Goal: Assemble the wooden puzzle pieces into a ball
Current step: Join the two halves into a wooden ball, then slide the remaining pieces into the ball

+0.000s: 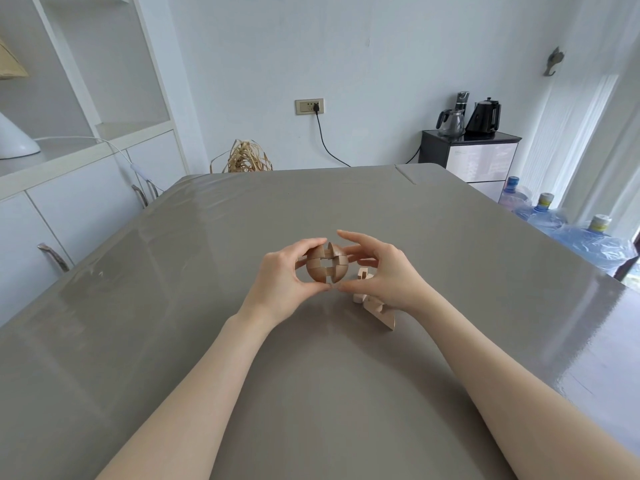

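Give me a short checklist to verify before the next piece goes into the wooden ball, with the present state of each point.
1. Ball held by left hand: ok.
2. Right hand steadies ball: ok, fingertips touch it.
3. Open slots remain in ball: ok, gaps visible at centre.
4. Spare pieces on table near right hand: ok.
5. Number of spare pieces: cannot tell, right hand covers them.
6. Pieces in ball seated flush: cannot tell.
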Tool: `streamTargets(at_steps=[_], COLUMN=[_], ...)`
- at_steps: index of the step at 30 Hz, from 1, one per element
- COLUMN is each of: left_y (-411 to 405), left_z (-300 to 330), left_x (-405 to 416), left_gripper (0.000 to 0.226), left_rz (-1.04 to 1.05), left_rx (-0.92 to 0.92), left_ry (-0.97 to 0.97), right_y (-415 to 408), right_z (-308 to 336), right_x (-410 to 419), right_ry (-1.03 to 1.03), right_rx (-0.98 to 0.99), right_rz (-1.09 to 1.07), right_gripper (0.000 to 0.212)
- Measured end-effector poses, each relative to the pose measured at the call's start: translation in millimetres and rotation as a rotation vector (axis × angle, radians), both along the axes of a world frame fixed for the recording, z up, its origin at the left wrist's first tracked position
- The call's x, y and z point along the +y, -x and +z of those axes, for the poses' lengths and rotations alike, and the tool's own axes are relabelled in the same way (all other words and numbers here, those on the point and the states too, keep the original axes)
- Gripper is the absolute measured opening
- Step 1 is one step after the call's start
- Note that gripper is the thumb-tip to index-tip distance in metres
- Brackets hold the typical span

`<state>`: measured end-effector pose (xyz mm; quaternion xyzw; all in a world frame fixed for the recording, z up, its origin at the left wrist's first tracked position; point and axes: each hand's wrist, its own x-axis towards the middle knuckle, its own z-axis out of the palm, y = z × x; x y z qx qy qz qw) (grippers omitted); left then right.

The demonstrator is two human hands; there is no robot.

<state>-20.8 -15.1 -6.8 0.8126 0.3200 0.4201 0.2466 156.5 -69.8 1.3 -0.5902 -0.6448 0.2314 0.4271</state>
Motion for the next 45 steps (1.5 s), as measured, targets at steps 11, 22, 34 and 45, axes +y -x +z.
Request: streamTargets(at_steps=[11,22,34,45], left_y=[-3.4,-10.8,-18.7,-17.9], left_z=[-3.8,-12.8,-20.3,-21.8], left_x=[-0.8,-4.2,-6.3,-8.7], left_gripper=[0.071,0.067,0.065,0.064], left_rz=[0.042,0.055,0.057,0.06], left_rx=[-0.007,-0.065,-0.058,-0.056], left_ry=[-0.031,-0.02,-0.027,-0.034], right_y=[-16.2,-28.3,-31.3,-32.8], right_z=[7.2,14.9,5.4,-6.0], right_x=[-3.2,-1.8,-9.7,-15.5], right_ry=[0.154,0.205,0.135,0.05], right_rx=[-0.031,-0.097,-0.198,-0.267], right_rz=[-0.134,-0.145,-0.181,-0.274], right_gripper=[0.017,0.012,0.026,0.039])
